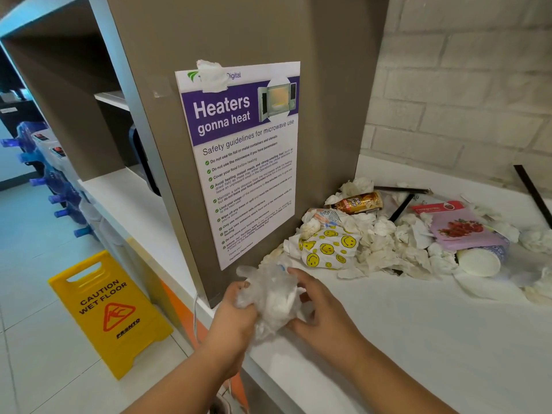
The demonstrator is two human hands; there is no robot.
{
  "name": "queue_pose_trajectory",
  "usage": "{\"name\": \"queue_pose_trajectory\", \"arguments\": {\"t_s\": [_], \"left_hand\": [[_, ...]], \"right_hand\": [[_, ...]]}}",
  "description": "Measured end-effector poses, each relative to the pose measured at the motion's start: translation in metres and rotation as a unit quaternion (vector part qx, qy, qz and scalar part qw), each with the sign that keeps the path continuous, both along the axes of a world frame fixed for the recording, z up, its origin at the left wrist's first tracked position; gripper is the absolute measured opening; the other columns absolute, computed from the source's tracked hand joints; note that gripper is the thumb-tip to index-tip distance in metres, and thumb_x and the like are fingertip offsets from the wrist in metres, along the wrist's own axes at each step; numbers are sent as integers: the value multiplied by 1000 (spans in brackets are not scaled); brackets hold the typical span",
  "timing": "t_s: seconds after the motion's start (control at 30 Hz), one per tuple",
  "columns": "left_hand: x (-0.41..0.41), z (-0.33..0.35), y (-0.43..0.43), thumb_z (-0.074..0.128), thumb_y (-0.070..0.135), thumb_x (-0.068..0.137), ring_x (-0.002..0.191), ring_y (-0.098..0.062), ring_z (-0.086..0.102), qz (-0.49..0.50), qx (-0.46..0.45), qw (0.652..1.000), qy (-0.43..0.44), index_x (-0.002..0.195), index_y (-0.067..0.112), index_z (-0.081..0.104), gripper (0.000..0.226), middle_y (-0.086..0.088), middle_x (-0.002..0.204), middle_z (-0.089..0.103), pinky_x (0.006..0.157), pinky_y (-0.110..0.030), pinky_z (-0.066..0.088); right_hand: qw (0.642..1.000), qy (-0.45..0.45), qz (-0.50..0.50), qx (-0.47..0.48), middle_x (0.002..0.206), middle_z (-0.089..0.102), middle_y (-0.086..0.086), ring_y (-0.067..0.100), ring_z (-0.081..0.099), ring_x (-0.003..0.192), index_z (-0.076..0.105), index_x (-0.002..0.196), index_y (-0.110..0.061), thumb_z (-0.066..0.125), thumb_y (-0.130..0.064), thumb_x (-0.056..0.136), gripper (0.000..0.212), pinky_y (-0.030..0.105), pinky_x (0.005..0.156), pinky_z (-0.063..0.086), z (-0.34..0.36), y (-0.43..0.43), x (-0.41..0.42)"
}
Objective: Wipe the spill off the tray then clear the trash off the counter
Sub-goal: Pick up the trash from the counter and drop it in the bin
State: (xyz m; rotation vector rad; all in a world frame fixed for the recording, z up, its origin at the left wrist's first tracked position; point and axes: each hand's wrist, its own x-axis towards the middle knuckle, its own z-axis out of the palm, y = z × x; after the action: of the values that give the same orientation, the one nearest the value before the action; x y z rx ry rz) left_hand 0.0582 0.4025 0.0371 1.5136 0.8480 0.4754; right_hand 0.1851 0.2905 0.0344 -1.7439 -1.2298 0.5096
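**A:** Why were both hands bunched on that clear plastic (273,294) right at the counter's front edge?

**B:** My guess: they were opening it up as a bag for the rubbish. The left hand (236,307) had its fingers curled tight into one side, and the right hand (318,309) pinched the other side. It was too crumpled to tell if it was a bag or just wrap, honestly.

**A:** And the trash?

**B:** Heaped on the counter (418,339) in the corner against the brown panel (328,115), just beyond the hands: crumpled tissues (385,243), a smiley-face wrapper (328,248), a tipped paper cup (481,259). Holding the plastic near the pile made sense, since it kept the reach short. Couldn't spot any tray in shot.
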Motion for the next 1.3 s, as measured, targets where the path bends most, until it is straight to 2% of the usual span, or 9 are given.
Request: {"name": "queue_pose_trajectory", "arguments": {"t_s": [0.13,0.3,0.4,0.6,0.8,0.93,1.1,1.2,1.3], "left_hand": [[-3,5,-10,56,18,91,89,-17,64,-1,38,997,63,107,24,49,19,-2,93,65,68,-23,48],[-10,12,-18,60,15,71,106,-18,64,-80,-88,991,-57,125,23,50,55,-4,112,69,87,-29,48],[-9,15,-23,65,41,76,120,-13,56,-104,-154,977,-101,134,30,43,62,4,126,63,104,-37,40],[-22,19,-24,59,42,78,113,-10,61,-54,-107,990,-70,131,26,48,56,7,119,67,105,-38,40],[-57,17,-3,66,23,77,87,-24,71,25,-104,994,-16,111,16,56,36,-7,96,73,71,-33,54],[-77,18,6,65,16,82,91,-26,70,54,-92,994,-2,115,19,54,35,-9,104,70,79,-39,57],[-98,18,8,61,10,88,90,-21,70,43,-68,997,11,120,21,51,34,-7,107,69,70,-29,57],[-106,18,9,58,7,89,86,-18,71,45,-61,997,22,120,22,50,35,-5,105,68,68,-27,57],[-112,19,12,58,7,89,86,-16,71,44,-58,997,24,119,22,51,34,-4,105,68,68,-27,57]], "right_hand": [[997,27,-26,62,120,47,-24,4,54,95,43,123,-44,71,-14,76,63,14,74,42,-2,-1,-1],[996,-28,-52,65,109,49,-22,-3,49,100,53,110,-41,64,-12,80,43,9,76,37,4,-1,2],[996,-34,-43,64,108,48,-22,-5,50,101,54,106,-44,62,-11,80,43,7,75,38,6,0,-1],[999,10,21,37,110,50,-15,1,54,98,67,105,-28,61,0,78,40,9,74,41,6,1,-13],[996,-43,69,27,114,50,-12,1,52,100,61,112,-26,53,-11,73,42,12,84,42,9,14,-17],[982,-181,20,-59,142,36,-2,12,34,131,45,135,-19,52,-7,81,56,20,110,25,6,51,-1],[916,-338,43,-213,159,4,-6,24,16,142,10,151,-25,43,-3,85,77,32,114,23,7,83,15],[892,-375,40,-251,153,24,-2,27,24,137,9,151,-27,39,-3,87,75,33,106,35,4,87,17],[892,-401,27,-209,132,43,4,27,40,118,35,143,-21,42,-4,87,59,28,89,37,-6,84,17]]}}
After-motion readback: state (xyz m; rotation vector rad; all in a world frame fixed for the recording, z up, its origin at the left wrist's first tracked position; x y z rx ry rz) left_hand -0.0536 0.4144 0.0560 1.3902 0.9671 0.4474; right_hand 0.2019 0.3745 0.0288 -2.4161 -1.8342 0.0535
